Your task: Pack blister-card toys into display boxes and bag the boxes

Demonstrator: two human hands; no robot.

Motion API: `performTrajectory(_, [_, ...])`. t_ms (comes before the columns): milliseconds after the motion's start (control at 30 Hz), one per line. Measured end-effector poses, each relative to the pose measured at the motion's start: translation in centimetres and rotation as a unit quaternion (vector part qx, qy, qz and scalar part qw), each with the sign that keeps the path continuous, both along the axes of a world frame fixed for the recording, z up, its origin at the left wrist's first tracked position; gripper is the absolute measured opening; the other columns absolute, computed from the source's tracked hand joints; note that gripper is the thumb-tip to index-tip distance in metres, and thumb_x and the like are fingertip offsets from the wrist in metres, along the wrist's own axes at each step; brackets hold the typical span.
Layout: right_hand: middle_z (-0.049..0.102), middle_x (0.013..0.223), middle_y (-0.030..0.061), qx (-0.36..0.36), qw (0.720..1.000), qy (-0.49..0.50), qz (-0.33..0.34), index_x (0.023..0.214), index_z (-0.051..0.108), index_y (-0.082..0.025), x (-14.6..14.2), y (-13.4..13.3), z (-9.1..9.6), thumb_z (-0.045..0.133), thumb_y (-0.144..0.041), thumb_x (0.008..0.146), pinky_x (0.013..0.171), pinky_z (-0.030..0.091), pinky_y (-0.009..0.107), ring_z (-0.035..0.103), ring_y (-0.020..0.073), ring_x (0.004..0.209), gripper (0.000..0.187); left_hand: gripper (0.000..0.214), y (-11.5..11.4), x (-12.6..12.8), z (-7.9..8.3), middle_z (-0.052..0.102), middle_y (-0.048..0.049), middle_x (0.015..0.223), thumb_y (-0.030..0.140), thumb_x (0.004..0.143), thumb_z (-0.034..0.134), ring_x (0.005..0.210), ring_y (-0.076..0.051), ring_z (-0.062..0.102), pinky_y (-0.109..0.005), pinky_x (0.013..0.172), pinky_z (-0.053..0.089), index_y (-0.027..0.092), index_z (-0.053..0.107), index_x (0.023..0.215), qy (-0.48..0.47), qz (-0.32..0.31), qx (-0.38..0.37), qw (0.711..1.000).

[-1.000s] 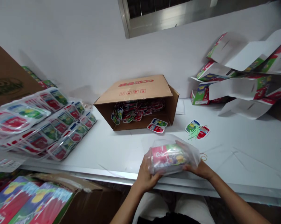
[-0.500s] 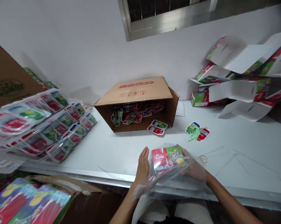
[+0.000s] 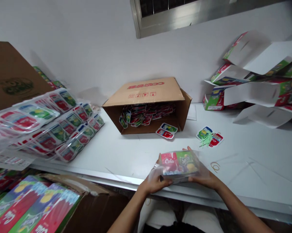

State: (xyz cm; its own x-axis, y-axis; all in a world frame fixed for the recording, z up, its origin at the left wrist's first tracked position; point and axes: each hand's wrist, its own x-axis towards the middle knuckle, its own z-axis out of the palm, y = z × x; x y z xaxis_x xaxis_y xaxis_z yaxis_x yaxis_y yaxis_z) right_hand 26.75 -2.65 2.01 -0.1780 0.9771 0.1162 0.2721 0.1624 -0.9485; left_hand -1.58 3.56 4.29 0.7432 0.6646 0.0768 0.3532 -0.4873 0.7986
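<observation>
A small printed box [image 3: 178, 162], red with "Cola" on one half and green with "Sprite" on the other, is wrapped in a clear plastic bag [image 3: 197, 158]. It is held over the front edge of the table. My left hand [image 3: 154, 181] grips its left side, thumb along the near lower edge. On the right side my right hand [image 3: 204, 176] closes round the box through the plastic, with fingertips showing behind it. Beyond the box lie two flat pouch-shaped packets [image 3: 216, 139] with pale green sticks [image 3: 206, 139] on top.
An open carton [image 3: 146, 94] of packets lies on its side at the back, one packet pair [image 3: 166, 130] at its mouth. Bagged packets [image 3: 46, 139] are piled left. Open printed boxes [image 3: 250, 94] are stacked right. A carton of printed boxes [image 3: 92, 207] stands front left. A rubber band [image 3: 215, 167] lies right.
My left hand has gone from flat beside the box to gripping its left side. The loose plastic that hung toward me is now drawn close round the box. The view has shifted slightly.
</observation>
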Motion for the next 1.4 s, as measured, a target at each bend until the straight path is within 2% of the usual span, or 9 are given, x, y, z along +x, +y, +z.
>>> performTrajectory(133, [0.054,0.138,0.0167,-0.048,0.998,-0.042,0.016,0.144,0.04,-0.022,-0.2,-0.6,-0.3,0.074,-0.055,0.07,0.107,0.039,0.055,0.052,0.0358,0.125,0.088,0.121,-0.4,-0.3,0.1,0.01,-0.018,0.161,0.058,0.062,0.08,0.146,-0.041,0.015,-0.06,0.116,0.02,0.023,0.009,0.153,-0.023,0.032,0.005,0.999])
performTrajectory(200, [0.042,0.148,0.0178,-0.01,0.998,-0.059,-0.016,0.149,0.031,-0.021,0.0,-0.7,-0.2,0.077,-0.059,0.064,0.113,0.029,0.056,0.037,0.037,0.137,0.104,0.143,-0.3,0.2,0.0,-0.006,-0.0191,0.161,0.067,0.052,0.08,0.147,-0.041,0.0,-0.061,0.116,0.01,0.023,-0.011,0.152,-0.077,0.058,0.022,0.995])
performTrajectory(300, [0.029,0.155,0.017,0.01,0.999,-0.018,-0.043,0.153,0.013,-0.022,-0.2,-0.7,-0.2,0.072,-0.061,0.069,0.113,0.03,0.053,0.028,0.0328,0.142,0.11,0.132,-0.3,1.6,-0.8,-0.008,-0.019,0.161,0.074,0.063,0.067,0.148,-0.037,0.0,-0.059,0.117,0.011,0.022,-0.018,0.15,-0.164,0.061,0.023,0.984])
performTrajectory(500, [0.059,0.131,0.0174,-0.059,0.997,-0.043,-0.002,0.135,0.047,-0.019,-0.9,-0.6,-2.0,0.076,-0.051,0.071,0.104,0.043,0.053,0.056,0.0342,0.12,0.077,0.118,-1.0,2.4,-2.9,0.024,-0.0214,0.156,0.072,0.069,0.064,0.144,-0.038,0.024,-0.058,0.115,0.023,0.015,0.004,0.153,-0.131,0.08,-0.038,0.987])
performTrajectory(700, [0.06,0.13,0.0171,-0.086,0.987,-0.061,-0.123,0.145,0.037,-0.02,-0.8,1.5,0.3,0.041,-0.062,0.091,0.104,0.04,0.058,0.057,0.0327,0.12,0.068,0.068,1.6,2.5,0.9,0.056,-0.0169,0.137,0.064,0.093,0.031,0.134,-0.032,0.045,-0.054,0.113,0.032,0.015,0.045,0.137,-0.062,0.223,-0.153,0.961])
performTrajectory(900, [0.051,0.141,0.0155,-0.008,0.995,-0.095,0.015,0.146,0.038,-0.02,-1.9,1.1,1.8,0.067,-0.057,0.076,0.102,0.044,0.05,0.05,0.0337,0.127,0.084,0.099,0.4,1.9,2.0,0.054,-0.0127,0.14,0.046,0.064,0.082,0.126,-0.028,0.054,-0.043,0.106,0.044,0.017,0.031,0.143,-0.125,0.154,-0.162,0.967])
performTrajectory(1167, [0.067,0.073,0.0065,0.026,0.927,-0.32,-0.191,0.089,0.066,-0.022,-4.3,0.5,0.4,0.053,-0.054,0.085,0.067,0.053,0.042,0.066,0.029,0.075,0.035,0.042,-2.1,1.9,1.1,0.074,-0.0094,0.099,0.041,0.081,0.064,0.094,-0.031,0.069,-0.045,0.087,0.052,0.019,0.06,0.116,0.019,0.322,-0.038,0.946])
performTrajectory(1300, [0.07,0.103,0.0106,0.051,0.936,-0.276,-0.213,0.112,0.061,-0.02,-4.1,0.3,-0.5,0.062,-0.056,0.077,0.075,0.055,0.042,0.068,0.029,0.091,0.05,0.076,-1.5,1.3,1.1,0.065,-0.0184,0.121,0.04,0.064,0.078,0.116,-0.039,0.059,-0.051,0.098,0.045,0.012,0.05,0.129,0.034,0.344,-0.007,0.938])
performTrajectory(1400, [0.07,0.111,0.011,0.058,0.96,-0.216,-0.169,0.123,0.058,-0.02,-4.4,0.6,-0.5,0.055,-0.05,0.084,0.082,0.055,0.041,0.068,0.0283,0.098,0.049,0.08,-1.1,1.7,1.1,0.066,-0.014,0.122,0.033,0.073,0.07,0.109,-0.03,0.064,-0.041,0.092,0.05,0.013,0.036,0.143,-0.008,0.285,-0.022,0.958])
